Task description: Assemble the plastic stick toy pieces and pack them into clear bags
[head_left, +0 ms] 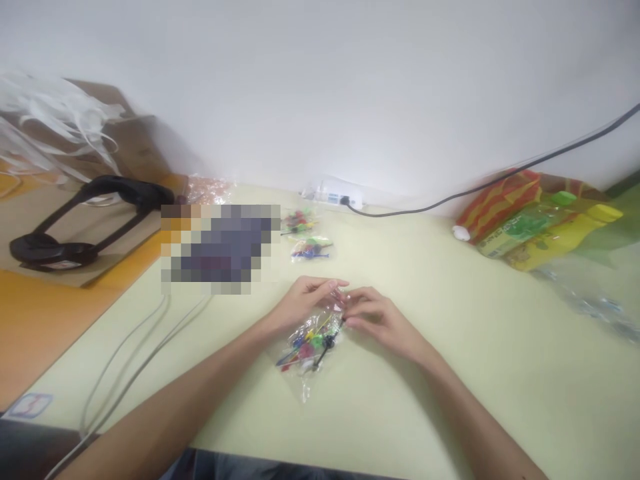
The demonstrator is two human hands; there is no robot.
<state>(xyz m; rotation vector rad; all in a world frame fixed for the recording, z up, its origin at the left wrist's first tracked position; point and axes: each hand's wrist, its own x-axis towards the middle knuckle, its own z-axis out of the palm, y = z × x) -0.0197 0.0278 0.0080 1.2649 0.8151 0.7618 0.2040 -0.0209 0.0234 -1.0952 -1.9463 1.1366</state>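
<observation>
Your pale green table (450, 373) spreads all around the clear bag (313, 343) between your hands. Far to the left of the bag is an orange surface (30, 300); on that side, well beyond the bag, stands a brown box (135, 143) with white strips (65, 110) heaped by it. Well right of the bag and beyond it lie a striped bag (520, 193) and a yellow-and-green pack (555, 233). A black frame (125, 195) rests well left of the bag; a dark pixelated item (227, 247) sits nearer on that side. Your left hand (310, 297) has thumb and fingers clamped on the bag's top end. Your right hand (377, 317) is at the bag's upper right edge; you cannot tell whether its fingertips grip the plastic. Beyond the bag are a nearer packet (313, 249) and a farther packet (300, 221), both holding small coloured pieces.
</observation>
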